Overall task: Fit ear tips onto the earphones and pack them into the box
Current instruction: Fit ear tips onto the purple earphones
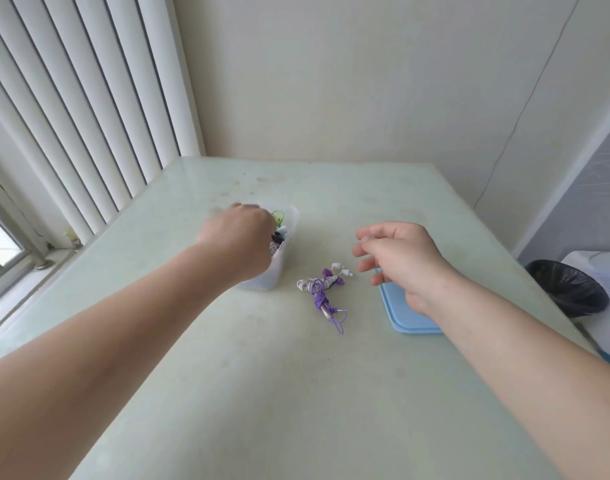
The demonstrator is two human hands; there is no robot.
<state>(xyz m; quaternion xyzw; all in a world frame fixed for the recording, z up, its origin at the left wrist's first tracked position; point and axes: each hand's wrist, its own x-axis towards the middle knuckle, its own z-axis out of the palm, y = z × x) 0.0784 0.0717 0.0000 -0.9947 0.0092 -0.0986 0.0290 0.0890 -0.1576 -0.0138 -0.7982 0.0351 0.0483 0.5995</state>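
While the left hand (239,242) dips into the clear box (285,237) mid-frame, fingers hidden, purple and white earphones (322,287) lying just right, right hand (397,258) spread loosely above blue lid (400,313).

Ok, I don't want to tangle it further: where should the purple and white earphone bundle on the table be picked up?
Probably pinch the earphone bundle at its wound middle, from straight above. The cords are wrapped tight there, so it should lift as one piece, while the loose purple loop trails toward the near edge and the white buds stick out at the far end. The right hand hovers open closest to it.
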